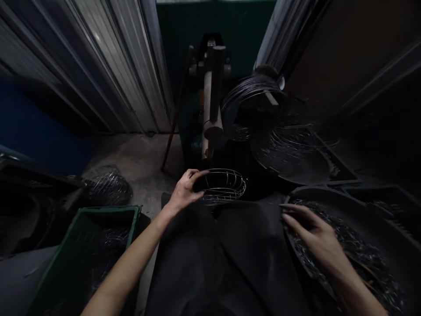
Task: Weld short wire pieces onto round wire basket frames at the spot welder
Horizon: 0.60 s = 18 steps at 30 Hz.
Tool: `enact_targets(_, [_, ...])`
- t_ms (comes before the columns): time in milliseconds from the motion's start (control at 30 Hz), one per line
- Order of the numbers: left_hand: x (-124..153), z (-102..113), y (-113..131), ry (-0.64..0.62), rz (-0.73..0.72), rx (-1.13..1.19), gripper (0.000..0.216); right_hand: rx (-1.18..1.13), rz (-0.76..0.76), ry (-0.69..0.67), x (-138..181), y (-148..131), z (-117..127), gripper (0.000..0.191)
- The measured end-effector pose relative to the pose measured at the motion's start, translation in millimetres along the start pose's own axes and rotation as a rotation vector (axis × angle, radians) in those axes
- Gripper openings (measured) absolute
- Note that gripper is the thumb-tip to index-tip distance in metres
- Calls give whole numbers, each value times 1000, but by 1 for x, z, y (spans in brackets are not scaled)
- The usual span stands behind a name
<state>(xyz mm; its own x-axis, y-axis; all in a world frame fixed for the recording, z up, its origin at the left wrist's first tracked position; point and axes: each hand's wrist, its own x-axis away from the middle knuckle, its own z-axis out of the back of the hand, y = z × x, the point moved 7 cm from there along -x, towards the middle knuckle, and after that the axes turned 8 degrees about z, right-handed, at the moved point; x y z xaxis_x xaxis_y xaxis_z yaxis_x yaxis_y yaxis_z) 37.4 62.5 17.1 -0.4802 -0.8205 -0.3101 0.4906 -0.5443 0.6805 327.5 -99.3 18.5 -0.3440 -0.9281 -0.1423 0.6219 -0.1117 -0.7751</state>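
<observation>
My left hand [186, 189] grips the left side of a small round wire basket [235, 192], thumb and fingers on its rim. The basket is just above my dark apron [243, 245], below the end of a machine's arm. Over the near left edge of a wide dark pan [324, 189], my right hand [311, 228] has its thumb and forefinger brought close together in a pinch. Whatever is between those fingertips is too small and dark to make out. Under this hand, short bits of shiny wire [365, 252] fill the pan.
Ahead stands a dark green machine with thick cylindrical arms [213, 96]. Coils of wire [251, 90] hang to its right, above another pan [296, 164] with loose wire rings. To the left are a green crate [77, 245], a wire bundle [108, 186] and a corrugated metal wall [121, 57].
</observation>
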Motion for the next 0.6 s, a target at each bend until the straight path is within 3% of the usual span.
enact_targets(100, [-1, -6, 10, -54, -2, -75, 64, -149, 280, -240, -26, -71, -53, 27])
enact_targets(200, [-1, -3, 17, -83, -4, -111, 65, 38, 607, -222, -42, -111, -85, 26])
enact_targets(300, [1, 5, 17, -94, 17, -76, 66, 438, 931, -162, -43, -127, -109, 31])
enact_targets(367, [2, 9, 14, -80, 36, -35, 66, 585, 1069, -161, -41, -131, -120, 34])
enact_targets(600, [2, 11, -1, -13, 40, 22, 64, 562, 1332, -184, -46, -142, -127, 36])
